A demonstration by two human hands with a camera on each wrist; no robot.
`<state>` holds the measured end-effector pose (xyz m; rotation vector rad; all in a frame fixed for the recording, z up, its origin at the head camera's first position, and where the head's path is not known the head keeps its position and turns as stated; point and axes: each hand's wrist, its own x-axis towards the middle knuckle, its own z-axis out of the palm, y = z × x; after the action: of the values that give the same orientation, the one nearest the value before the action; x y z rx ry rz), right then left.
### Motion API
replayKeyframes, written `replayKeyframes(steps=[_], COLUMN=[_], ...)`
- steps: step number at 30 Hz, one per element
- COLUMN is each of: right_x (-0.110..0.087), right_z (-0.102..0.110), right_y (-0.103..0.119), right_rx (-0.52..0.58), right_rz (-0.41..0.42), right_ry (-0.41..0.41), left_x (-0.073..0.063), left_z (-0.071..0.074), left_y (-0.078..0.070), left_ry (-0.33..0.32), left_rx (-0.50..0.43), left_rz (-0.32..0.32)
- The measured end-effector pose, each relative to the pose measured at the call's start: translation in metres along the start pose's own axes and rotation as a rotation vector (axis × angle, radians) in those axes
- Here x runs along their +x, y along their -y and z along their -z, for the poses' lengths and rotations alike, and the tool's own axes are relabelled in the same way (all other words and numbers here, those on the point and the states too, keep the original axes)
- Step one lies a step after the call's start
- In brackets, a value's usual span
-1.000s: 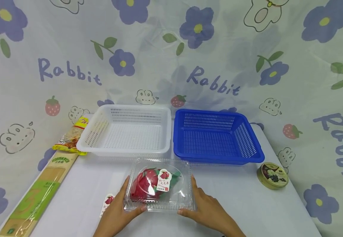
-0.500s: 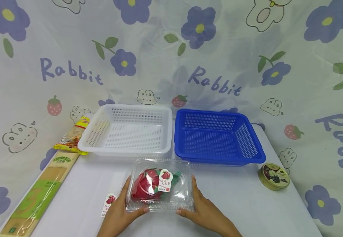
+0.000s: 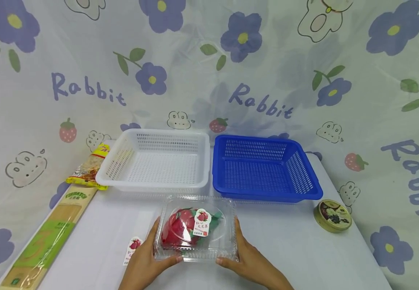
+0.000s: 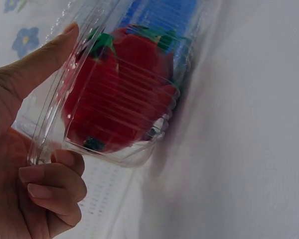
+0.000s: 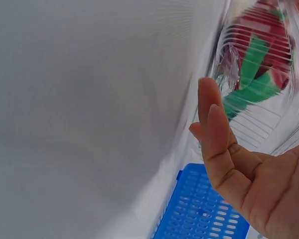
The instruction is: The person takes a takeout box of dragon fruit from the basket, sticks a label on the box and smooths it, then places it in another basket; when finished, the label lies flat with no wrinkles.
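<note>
A clear plastic clamshell box (image 3: 216,241) with red and green dragon fruit (image 3: 178,227) inside stands at the front middle of the table in the head view. A white label (image 3: 202,222) is stuck on its lid. My left hand (image 3: 147,255) grips the box's left side, thumb along the front rim; in the left wrist view, its fingers (image 4: 60,181) curl at the rim. On the opposite side my right hand (image 3: 247,257) holds the box, thumb at the front rim and fingers along the side. The right wrist view shows these fingers (image 5: 219,139) bent slightly.
Behind the box are a white basket (image 3: 158,188) and a blue basket (image 3: 263,195). A yellow snack bag (image 3: 89,165) and a noodle pack (image 3: 50,237) lie at left. A loose label (image 3: 132,249) lies beside the left hand, and a round tin (image 3: 332,216) sits at right.
Both hands keep their hold on the clamshell box, which stays in nearly the same place. The head view has shifted very slightly.
</note>
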<state>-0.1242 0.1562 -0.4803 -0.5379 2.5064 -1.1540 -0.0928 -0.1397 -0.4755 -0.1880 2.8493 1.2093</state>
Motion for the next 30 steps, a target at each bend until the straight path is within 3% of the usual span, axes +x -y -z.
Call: replayKeyframes(steps=[18,30], right_x=[-0.009,-0.012], right_z=[0.01,0.012], right_y=[0.006,0.012], right_rx=[-0.012,0.045], right_rz=[-0.019,-0.105], right_ry=[0.031,0.069], left_x=[-0.008,-0.013], left_z=[0.006,0.011], left_y=[-0.011,-0.017], left_ry=[0.002,-0.012], left_rx=[0.034,0.032], left_rz=[0.005,-0.013])
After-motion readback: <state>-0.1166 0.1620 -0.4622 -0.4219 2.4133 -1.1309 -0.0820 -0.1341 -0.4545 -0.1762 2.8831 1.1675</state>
